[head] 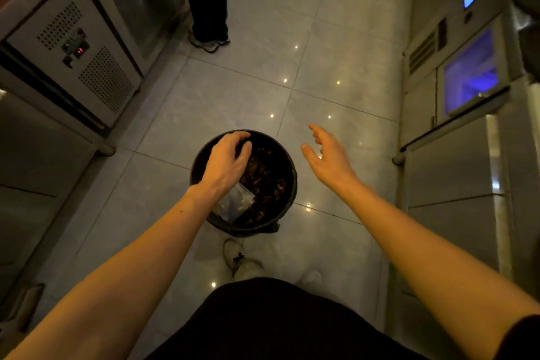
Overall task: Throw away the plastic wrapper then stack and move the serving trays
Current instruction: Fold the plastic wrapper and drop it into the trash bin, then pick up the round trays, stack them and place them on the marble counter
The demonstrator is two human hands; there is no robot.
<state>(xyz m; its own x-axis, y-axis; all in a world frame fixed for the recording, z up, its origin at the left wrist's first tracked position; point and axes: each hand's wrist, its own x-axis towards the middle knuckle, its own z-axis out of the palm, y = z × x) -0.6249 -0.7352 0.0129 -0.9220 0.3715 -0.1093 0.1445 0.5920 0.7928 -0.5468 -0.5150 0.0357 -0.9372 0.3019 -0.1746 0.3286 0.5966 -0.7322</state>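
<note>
A round black trash bin (pixel 287 184) stands on the tiled floor just ahead of my feet, filled with dark brown waste. A clear plastic wrapper (pixel 236 202) lies inside it at the near left, partly under my wrist. My left hand (pixel 226 164) hovers over the bin's left half, fingers curled loosely downward and holding nothing. My right hand (pixel 328 156) is to the right of the bin, over the floor, palm open with fingers spread. No serving trays are in view.
Steel refrigerated counters (pixel 87 67) line the left side and steel cabinets (pixel 455 172) with a blue-lit window line the right. Another person's legs and shoes (pixel 209 35) stand at the far end of the aisle. My shoe (pixel 242 263) is behind the bin.
</note>
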